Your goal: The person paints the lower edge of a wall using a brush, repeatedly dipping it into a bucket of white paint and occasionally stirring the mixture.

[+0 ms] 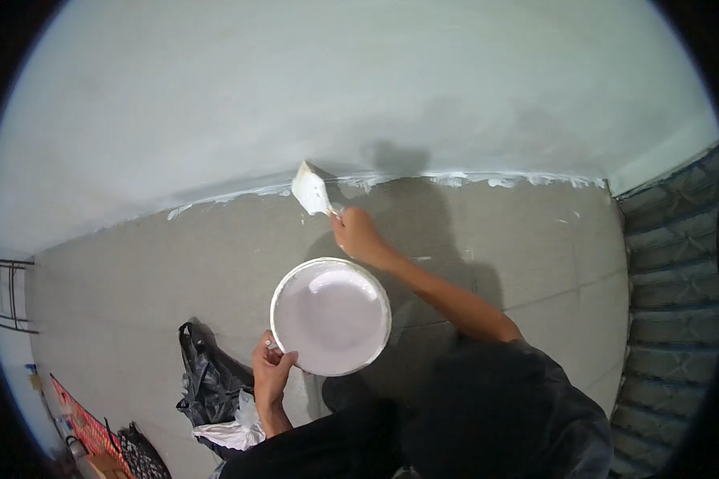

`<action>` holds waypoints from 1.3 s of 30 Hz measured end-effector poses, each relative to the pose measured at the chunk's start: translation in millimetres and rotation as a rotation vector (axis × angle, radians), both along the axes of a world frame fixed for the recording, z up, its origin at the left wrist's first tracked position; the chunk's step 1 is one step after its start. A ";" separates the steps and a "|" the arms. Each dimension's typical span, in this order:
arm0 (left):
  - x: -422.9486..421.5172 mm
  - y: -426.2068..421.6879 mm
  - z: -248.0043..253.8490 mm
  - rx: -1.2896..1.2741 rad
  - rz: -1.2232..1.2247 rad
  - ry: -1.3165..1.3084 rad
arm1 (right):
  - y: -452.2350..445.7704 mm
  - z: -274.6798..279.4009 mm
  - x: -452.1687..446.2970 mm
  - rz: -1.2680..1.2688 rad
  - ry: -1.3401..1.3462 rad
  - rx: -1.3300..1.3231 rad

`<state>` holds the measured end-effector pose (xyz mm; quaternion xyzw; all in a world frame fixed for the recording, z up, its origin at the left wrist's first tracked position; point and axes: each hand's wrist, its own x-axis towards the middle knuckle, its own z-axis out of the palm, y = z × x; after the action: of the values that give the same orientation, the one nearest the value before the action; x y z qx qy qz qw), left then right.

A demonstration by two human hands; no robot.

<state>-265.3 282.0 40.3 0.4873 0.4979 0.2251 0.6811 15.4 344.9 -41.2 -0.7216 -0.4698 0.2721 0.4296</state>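
Note:
My right hand point(362, 235) is closed around the handle of a wide paintbrush point(311, 193) coated in white. The brush's tip is at the foot of the pale wall point(311, 88), close to where it meets the floor; whether it touches cannot be told. Below it, a round bucket point(388, 313) contains pale, lilac-white paint point(327, 323). My left hand point(272, 371) grips the bucket's rim at its lower left, thumb over the edge. Rough white paint point(447, 179) runs along the bottom of the wall and onto the floor edge.
Black and white plastic bags point(212, 383) lie on the grey floor point(136, 271) left of the bucket. A ribbed metal shutter point(671, 303) stands at the right. A dark metal rack point(8, 294), a red patterned mat point(88, 423) and a dark bag point(140, 451) are at the left.

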 end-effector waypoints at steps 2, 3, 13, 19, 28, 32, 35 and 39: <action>1.4 0.1 1.0 0.013 0.011 0.028 | -9.6 -16.1 3.8 0.007 -0.012 -0.074; 2.1 -0.4 1.4 0.019 0.015 0.042 | -22.1 -8.3 15.5 0.039 0.076 -0.097; 6.6 0.0 7.1 -0.006 0.004 0.011 | -42.8 -32.3 112.4 -0.264 1.110 -0.071; 6.3 -2.2 7.6 0.035 -0.003 0.014 | -36.0 44.4 100.8 -0.290 1.310 0.017; 2.3 -2.7 3.3 0.025 0.058 -0.069 | -98.1 152.2 91.0 -0.113 0.873 0.119; -1.4 1.5 2.1 0.017 0.066 -0.063 | -125.6 123.5 100.6 -0.127 0.762 -0.057; -8.2 5.7 2.6 0.026 0.067 -0.076 | -134.0 94.9 101.7 -0.064 0.366 -0.182; -11.2 14.1 3.7 0.055 0.072 -0.072 | -133.4 167.1 100.3 0.161 -0.013 -0.397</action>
<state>-276.5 296.2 44.0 0.4791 0.4841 0.2806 0.6763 115.7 211.5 125.9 -0.7540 -0.4659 0.3881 0.2526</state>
